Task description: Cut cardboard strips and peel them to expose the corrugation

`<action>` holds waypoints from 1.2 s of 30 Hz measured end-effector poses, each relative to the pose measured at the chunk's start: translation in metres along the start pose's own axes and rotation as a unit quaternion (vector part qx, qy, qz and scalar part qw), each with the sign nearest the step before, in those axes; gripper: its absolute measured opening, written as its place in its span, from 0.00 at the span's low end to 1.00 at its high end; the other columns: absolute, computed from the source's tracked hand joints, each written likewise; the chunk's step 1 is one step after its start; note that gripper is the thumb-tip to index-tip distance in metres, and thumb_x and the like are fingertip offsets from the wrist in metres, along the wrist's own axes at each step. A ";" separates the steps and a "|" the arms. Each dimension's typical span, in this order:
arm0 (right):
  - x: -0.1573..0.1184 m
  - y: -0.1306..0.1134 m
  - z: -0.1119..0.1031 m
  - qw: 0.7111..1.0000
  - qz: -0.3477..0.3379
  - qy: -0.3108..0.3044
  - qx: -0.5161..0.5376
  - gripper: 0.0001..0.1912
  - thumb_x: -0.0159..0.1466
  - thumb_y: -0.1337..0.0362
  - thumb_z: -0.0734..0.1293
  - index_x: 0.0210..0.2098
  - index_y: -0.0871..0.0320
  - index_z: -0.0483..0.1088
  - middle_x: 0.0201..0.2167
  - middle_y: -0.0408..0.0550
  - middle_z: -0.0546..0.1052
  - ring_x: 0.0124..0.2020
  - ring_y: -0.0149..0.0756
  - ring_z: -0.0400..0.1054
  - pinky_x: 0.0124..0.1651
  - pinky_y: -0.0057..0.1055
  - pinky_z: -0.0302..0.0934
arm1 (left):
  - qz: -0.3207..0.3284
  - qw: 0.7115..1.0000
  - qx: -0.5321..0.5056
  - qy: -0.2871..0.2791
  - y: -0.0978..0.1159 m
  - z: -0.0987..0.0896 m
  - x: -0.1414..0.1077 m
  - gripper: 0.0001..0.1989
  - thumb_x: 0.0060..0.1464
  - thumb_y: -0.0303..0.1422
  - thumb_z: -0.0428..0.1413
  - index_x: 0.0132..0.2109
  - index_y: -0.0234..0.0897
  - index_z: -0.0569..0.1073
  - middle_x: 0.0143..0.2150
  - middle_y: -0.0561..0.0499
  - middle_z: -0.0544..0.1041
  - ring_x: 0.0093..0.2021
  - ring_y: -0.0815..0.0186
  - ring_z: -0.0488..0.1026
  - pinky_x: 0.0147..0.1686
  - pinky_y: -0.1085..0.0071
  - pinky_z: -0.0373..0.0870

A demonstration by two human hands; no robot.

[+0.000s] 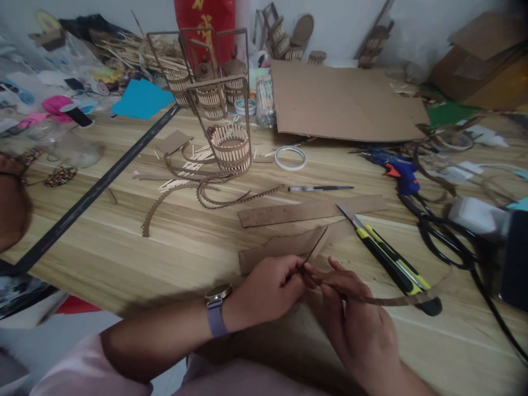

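Note:
Both my hands are close together over the near edge of the wooden table. My left hand (272,289), with a watch on its wrist, pinches a thin cardboard strip (406,300). Beside it, my right hand (357,319) is closed on the same strip, whose long end trails out to the right. A short thin end rises above my left fingertips. Just beyond my hands lie two flat cardboard pieces, one nearer (268,250) and one farther (284,212). A yellow and black utility knife (385,253), blade out, rests right of them.
A small stick basket (231,151) with a tall handle stands among curled cardboard strips (177,198). A pen (322,188), a tape roll (290,158), a blue glue gun (396,165), scissors (445,236) and a cardboard sheet (350,99) lie around. Another person's arm (12,209) is at left.

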State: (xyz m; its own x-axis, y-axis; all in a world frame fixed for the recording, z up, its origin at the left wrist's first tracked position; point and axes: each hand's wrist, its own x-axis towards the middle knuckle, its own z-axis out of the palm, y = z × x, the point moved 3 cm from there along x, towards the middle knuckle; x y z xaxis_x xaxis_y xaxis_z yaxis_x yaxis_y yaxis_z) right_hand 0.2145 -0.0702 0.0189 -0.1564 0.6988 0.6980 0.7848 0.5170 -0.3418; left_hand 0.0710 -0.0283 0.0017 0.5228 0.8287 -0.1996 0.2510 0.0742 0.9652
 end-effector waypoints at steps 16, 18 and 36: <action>-0.004 0.004 0.002 0.998 0.046 -0.013 0.046 0.07 0.74 0.65 0.59 0.42 0.52 0.68 0.31 0.43 0.83 0.44 0.40 0.82 0.44 0.35 0.79 | 0.007 1.000 -0.001 -0.018 -0.002 -0.002 0.000 0.10 0.63 0.27 0.48 0.35 0.36 0.72 0.28 0.56 0.71 0.29 0.70 0.67 0.29 0.75 0.60; -0.004 0.005 0.001 0.998 0.032 -0.025 0.053 0.07 0.74 0.65 0.59 0.42 0.51 0.68 0.31 0.42 0.83 0.40 0.39 0.82 0.47 0.37 0.79 | 0.016 1.000 0.003 -0.023 -0.002 -0.002 0.001 0.10 0.63 0.27 0.48 0.38 0.35 0.74 0.30 0.56 0.72 0.31 0.69 0.68 0.31 0.75 0.60; -0.004 0.000 0.004 0.998 -0.053 -0.047 -0.002 0.05 0.74 0.67 0.61 0.41 0.53 0.68 0.31 0.41 0.84 0.36 0.35 0.82 0.59 0.39 0.73 | 0.013 1.000 0.007 -0.001 -0.007 0.000 0.001 0.09 0.60 0.27 0.48 0.39 0.35 0.74 0.31 0.54 0.75 0.31 0.68 0.69 0.31 0.73 0.60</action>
State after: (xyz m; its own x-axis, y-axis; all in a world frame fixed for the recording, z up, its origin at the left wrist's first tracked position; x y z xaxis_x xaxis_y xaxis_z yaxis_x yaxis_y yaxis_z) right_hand 0.2128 -0.0710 0.0140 -0.2937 0.6832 0.6685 0.7627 0.5890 -0.2669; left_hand 0.0705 -0.0279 -0.0051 0.5316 0.8288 -0.1745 0.2487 0.0443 0.9676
